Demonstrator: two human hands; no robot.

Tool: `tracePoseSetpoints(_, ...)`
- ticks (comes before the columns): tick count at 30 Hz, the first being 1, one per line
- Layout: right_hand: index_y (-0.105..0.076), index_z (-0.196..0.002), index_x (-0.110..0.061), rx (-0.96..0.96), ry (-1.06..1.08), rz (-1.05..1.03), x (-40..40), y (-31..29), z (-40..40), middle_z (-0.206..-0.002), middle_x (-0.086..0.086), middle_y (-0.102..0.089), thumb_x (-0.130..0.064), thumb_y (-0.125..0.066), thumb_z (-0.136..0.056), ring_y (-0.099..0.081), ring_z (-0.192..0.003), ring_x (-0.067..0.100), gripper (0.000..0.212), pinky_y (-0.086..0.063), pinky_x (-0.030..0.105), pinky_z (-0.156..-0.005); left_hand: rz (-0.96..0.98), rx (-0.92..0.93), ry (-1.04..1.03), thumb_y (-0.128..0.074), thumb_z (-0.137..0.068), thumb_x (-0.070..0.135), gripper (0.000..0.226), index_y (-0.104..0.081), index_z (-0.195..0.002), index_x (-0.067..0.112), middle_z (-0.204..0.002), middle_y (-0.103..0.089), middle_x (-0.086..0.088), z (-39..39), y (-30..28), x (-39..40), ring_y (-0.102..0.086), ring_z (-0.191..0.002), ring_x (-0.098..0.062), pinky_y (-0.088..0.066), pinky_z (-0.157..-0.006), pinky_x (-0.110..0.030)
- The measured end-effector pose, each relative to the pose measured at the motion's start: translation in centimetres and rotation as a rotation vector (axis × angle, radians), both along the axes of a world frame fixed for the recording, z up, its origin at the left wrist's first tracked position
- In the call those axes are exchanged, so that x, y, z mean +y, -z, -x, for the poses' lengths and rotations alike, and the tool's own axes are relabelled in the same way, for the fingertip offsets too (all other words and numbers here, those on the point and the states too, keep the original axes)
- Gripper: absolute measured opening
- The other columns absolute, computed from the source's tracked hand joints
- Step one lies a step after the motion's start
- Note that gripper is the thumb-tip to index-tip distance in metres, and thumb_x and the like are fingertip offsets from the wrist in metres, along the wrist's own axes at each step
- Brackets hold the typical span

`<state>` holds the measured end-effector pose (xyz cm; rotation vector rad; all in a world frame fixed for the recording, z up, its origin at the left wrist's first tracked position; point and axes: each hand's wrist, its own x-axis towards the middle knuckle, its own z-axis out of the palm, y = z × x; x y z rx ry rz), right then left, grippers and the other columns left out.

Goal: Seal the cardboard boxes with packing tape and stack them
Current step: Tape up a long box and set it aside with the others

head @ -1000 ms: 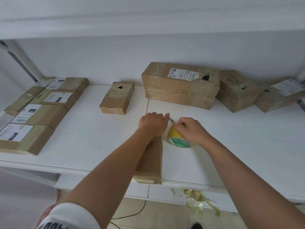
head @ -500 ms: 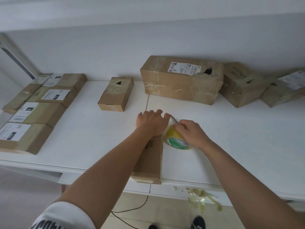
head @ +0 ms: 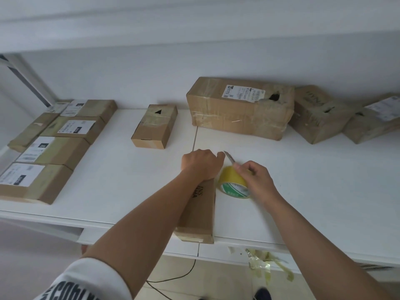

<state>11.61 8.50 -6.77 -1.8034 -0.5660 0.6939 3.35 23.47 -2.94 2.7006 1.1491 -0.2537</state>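
A long narrow cardboard box [head: 200,213] lies on the white table [head: 303,191], its near end at the front edge. My left hand [head: 202,164] rests with curled fingers on the box's far end. To its right stands a yellow roll of packing tape [head: 232,182] with a green and white core. My right hand [head: 255,177] grips a box cutter [head: 229,158] over the roll. The blade points toward my left hand and the far end of the box. Any strip of tape there is hidden by my hands.
Several labelled flat boxes [head: 52,148] lie at the table's left. A small box [head: 154,126] sits mid-back, a large box [head: 240,107] behind my hands, two more boxes [head: 318,113] at the back right. Tape scraps [head: 266,263] hang from the front edge.
My right hand has pulled back slightly, so more of the cutter blade shows between my hands. The tape roll has tilted a little. My left hand stays on the box end.
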Motion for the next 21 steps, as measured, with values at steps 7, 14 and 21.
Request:
tracePoseSetpoints(7, -0.043, -0.114, -0.029, -0.031, -0.112, -0.071, -0.7, 0.0, 2.0, -0.102, -0.015, -0.048, -0.033, -0.084, -0.068, -0.051, -0.08, -0.009, 0.062, -0.042, 0.006, -0.065, 0.102, -0.099, -0.054, -0.021, -0.098, 0.036, 0.044, -0.057, -0.096, 0.011, -0.093, -0.057, -0.009, 1.2, -0.1, 1.7, -0.051, -0.088, -0.029, -0.034, -0.074, -0.037)
tracePoseSetpoints(14, -0.047, -0.116, -0.025, -0.082, -0.032, -0.057, 1.8, 0.2, 3.9, -0.105, -0.005, -0.06, -0.015, -0.07, -0.089, -0.06, -0.093, 0.016, 0.038, -0.048, 0.016, -0.076, 0.503, -0.477, -0.208, -0.025, -0.094, 0.038, 0.041, -0.054, -0.1, 0.01, -0.114, -0.063, -0.01, 5.5, 0.3, 5.3, -0.055, -0.1, -0.031, -0.044, -0.095, -0.046)
tracePoseSetpoints(21, -0.05, -0.108, -0.045, 0.081, 0.0, -0.066, 5.5, -0.4, 7.8, -0.108, -0.004, -0.068, -0.026, -0.067, -0.09, -0.069, -0.094, 0.018, 0.031, -0.058, 0.047, -0.084, 0.932, -0.908, -0.559, -0.037, -0.101, 0.039, 0.046, -0.066, -0.079, 0.011, -0.077, -0.067, -0.008, 8.7, 2.3, 5.3, -0.06, -0.075, -0.027, -0.048, -0.089, -0.039)
